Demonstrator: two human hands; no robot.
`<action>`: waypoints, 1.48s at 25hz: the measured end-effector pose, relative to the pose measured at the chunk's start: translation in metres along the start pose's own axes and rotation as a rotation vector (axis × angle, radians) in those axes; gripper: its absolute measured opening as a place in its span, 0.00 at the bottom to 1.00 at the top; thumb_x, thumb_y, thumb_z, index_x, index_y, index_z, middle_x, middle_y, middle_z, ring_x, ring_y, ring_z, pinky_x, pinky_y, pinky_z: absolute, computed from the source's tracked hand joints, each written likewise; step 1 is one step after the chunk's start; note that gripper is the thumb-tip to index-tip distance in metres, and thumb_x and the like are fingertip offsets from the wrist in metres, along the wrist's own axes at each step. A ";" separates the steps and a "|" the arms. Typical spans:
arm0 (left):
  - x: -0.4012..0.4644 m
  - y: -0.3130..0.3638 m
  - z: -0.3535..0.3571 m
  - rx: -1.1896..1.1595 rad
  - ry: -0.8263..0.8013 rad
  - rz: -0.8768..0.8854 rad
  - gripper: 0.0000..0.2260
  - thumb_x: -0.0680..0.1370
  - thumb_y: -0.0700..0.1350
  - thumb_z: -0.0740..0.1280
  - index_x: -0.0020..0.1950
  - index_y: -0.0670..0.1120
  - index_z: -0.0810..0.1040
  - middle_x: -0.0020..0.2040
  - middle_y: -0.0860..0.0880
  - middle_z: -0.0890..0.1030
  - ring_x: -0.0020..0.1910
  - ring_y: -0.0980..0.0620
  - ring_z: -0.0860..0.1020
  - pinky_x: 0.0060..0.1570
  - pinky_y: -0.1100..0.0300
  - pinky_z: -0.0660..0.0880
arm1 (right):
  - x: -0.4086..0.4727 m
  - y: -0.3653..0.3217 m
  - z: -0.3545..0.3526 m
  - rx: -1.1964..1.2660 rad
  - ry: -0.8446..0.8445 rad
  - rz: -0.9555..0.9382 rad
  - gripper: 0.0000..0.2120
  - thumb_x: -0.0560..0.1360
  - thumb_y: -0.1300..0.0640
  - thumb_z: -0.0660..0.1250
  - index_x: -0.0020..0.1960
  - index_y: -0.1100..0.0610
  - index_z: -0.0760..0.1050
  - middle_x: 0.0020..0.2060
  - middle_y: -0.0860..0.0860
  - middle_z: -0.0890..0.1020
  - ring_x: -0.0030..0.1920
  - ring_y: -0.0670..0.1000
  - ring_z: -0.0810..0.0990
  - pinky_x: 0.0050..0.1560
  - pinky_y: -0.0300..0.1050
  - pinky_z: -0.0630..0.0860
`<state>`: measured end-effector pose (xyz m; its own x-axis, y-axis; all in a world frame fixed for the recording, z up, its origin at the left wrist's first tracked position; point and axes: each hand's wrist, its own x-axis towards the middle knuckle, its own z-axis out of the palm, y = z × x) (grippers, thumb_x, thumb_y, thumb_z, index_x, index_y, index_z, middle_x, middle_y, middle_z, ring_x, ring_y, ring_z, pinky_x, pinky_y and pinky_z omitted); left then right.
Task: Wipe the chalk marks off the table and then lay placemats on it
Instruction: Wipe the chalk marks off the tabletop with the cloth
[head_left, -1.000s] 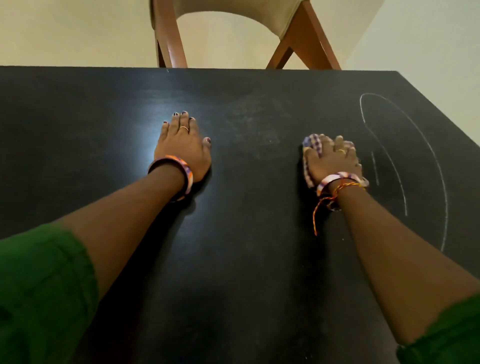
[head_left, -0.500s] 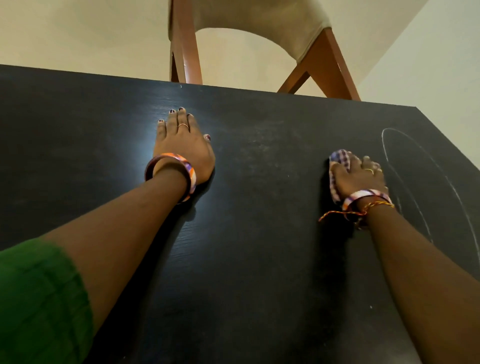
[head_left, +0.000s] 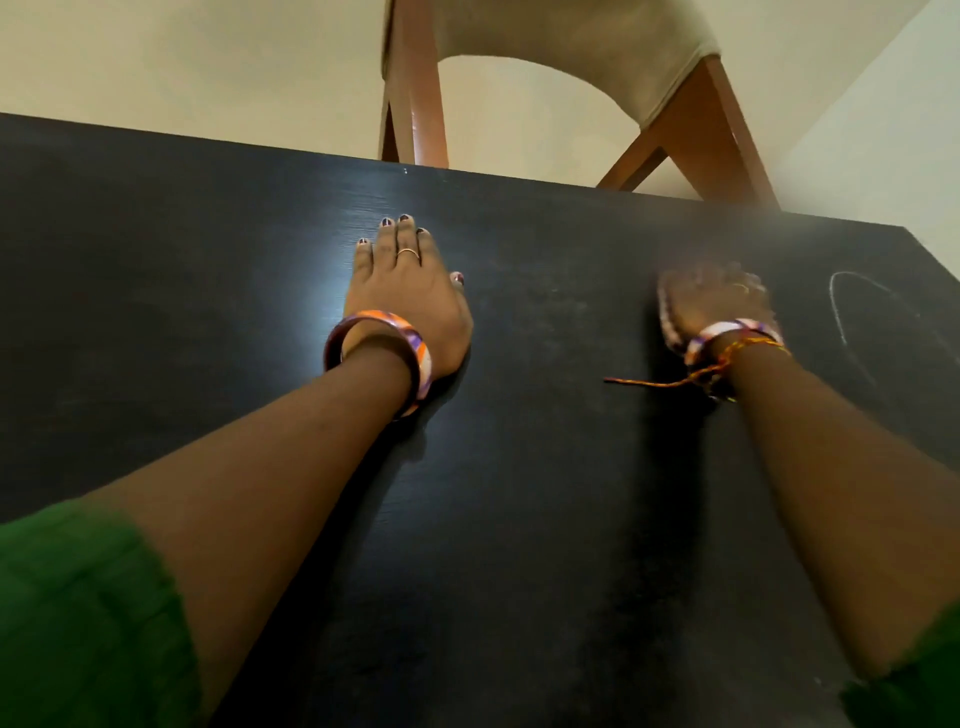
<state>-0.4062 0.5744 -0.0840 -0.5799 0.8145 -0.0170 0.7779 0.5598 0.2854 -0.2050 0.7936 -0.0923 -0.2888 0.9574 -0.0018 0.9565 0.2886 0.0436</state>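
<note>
Your right hand (head_left: 719, 304) slid the cloth (head_left: 667, 325) left, off the chalk (head_left: 844, 317), fingers blurred, apparently gripping it; left hand (head_left: 408, 306) flat on the surface (head_left: 545, 519), marks remain.

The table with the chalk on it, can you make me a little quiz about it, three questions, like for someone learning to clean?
1. True or false: the left hand lies flat on the table.
2. What does the right hand press on the table? A) a sponge B) a checked cloth C) a placemat
3. Fill in: the chalk mark left on the table is to the ____ of the right hand.

Key
1. True: the fingers are straight and hold nothing.
2. B, though the hand is blurred.
3. Right: a curved white line near the table's right edge.
</note>
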 end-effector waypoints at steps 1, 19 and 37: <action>0.001 0.000 0.001 0.000 0.003 -0.001 0.26 0.82 0.50 0.47 0.76 0.38 0.47 0.78 0.42 0.48 0.77 0.44 0.45 0.75 0.50 0.44 | 0.005 0.016 0.004 -0.009 0.000 0.074 0.42 0.66 0.25 0.30 0.72 0.42 0.55 0.74 0.52 0.61 0.72 0.63 0.59 0.70 0.64 0.58; 0.003 0.002 0.004 0.052 -0.003 -0.006 0.26 0.81 0.50 0.45 0.76 0.40 0.45 0.78 0.43 0.46 0.77 0.46 0.43 0.74 0.50 0.42 | 0.050 -0.105 -0.014 0.144 0.011 -0.137 0.24 0.80 0.43 0.45 0.69 0.53 0.67 0.69 0.52 0.71 0.70 0.60 0.65 0.71 0.54 0.58; -0.145 0.004 -0.006 0.035 -0.136 0.303 0.23 0.82 0.47 0.47 0.76 0.40 0.52 0.78 0.43 0.52 0.77 0.46 0.49 0.75 0.53 0.47 | -0.312 0.011 -0.029 0.182 -0.089 0.099 0.28 0.79 0.40 0.48 0.77 0.45 0.48 0.77 0.50 0.47 0.76 0.58 0.45 0.74 0.59 0.46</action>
<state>-0.3204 0.4571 -0.0743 -0.2848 0.9564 -0.0645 0.9195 0.2916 0.2636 -0.1058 0.4974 -0.0623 -0.1956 0.9761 -0.0946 0.9742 0.1824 -0.1327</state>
